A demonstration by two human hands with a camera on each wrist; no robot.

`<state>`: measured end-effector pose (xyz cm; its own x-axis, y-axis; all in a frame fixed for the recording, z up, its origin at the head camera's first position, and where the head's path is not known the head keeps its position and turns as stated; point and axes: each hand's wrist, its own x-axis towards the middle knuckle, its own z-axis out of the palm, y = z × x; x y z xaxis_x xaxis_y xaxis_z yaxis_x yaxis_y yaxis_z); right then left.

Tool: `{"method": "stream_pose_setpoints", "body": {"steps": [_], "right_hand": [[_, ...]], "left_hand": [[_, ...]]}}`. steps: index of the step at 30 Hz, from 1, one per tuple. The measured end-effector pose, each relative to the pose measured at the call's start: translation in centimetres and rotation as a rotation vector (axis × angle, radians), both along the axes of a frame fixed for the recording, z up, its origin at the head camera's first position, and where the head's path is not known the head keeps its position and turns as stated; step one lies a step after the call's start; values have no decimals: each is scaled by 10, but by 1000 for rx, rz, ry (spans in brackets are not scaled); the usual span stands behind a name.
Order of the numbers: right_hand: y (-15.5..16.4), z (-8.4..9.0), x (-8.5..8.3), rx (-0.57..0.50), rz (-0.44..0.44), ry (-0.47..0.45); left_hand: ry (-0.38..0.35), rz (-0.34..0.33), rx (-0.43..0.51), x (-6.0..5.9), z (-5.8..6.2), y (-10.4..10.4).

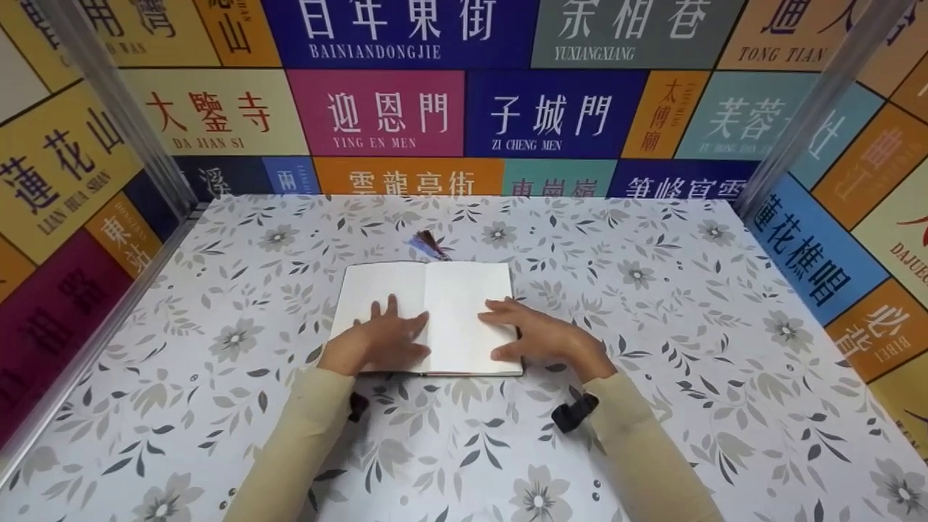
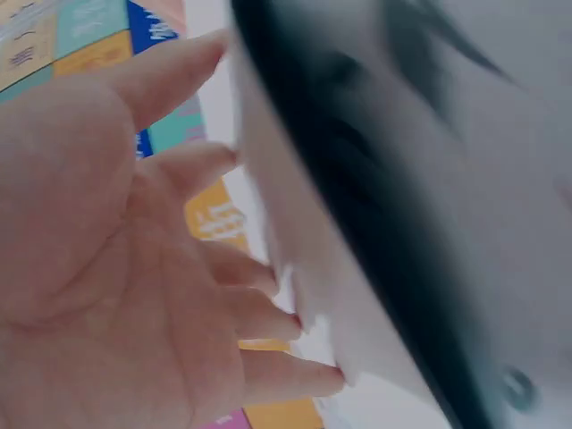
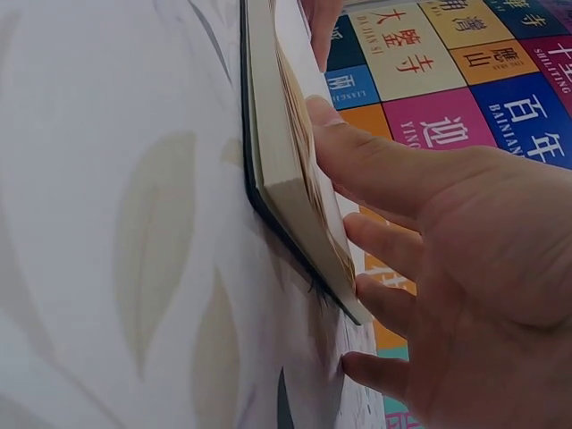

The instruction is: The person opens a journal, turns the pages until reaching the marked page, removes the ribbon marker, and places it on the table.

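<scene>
An open notebook [image 1: 464, 290] with blank white pages lies flat on the patterned tablecloth. The left hand [image 1: 384, 335] rests with spread fingers on the left page, its thumb side near the center fold. In the left wrist view, the fingertips [image 2: 326, 378] touch the page. The right hand [image 1: 540, 332] lies at the right edge, with thumb and some fingers over the right page. The right wrist view shows the thumb [image 3: 375, 161] on the page and other fingers beside the thick page block [image 3: 290, 201]. A dark tassel [image 1: 429, 245] sticks out past the notebook's top edge.
The tablecloth [image 1: 638, 319] has grey leaves and flowers. Panels with Chinese lettering [image 1: 377, 112] stand behind the table and along both sides. Transparent corner posts [image 1: 138, 123] rise at the back. A black wrist device [image 1: 575, 413] sits by the right sleeve.
</scene>
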<state>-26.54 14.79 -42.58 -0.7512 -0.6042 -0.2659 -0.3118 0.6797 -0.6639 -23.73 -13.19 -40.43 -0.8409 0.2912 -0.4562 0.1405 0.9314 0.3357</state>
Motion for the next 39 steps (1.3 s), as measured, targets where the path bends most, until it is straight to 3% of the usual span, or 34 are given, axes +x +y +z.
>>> {"method": "stream_pose_setpoints", "body": {"steps": [7, 15, 24, 39], "right_hand": [[2, 1, -1, 74, 2, -2], [5, 2, -1, 61, 42, -6], [2, 0, -1, 55, 57, -3], [1, -1, 1, 52, 71, 18]], "left_hand": [[-31, 7, 30, -4, -1, 8], [-24, 26, 64, -10, -13, 5], [18, 38, 28, -7, -18, 5], [81, 72, 52, -5, -21, 8]]}}
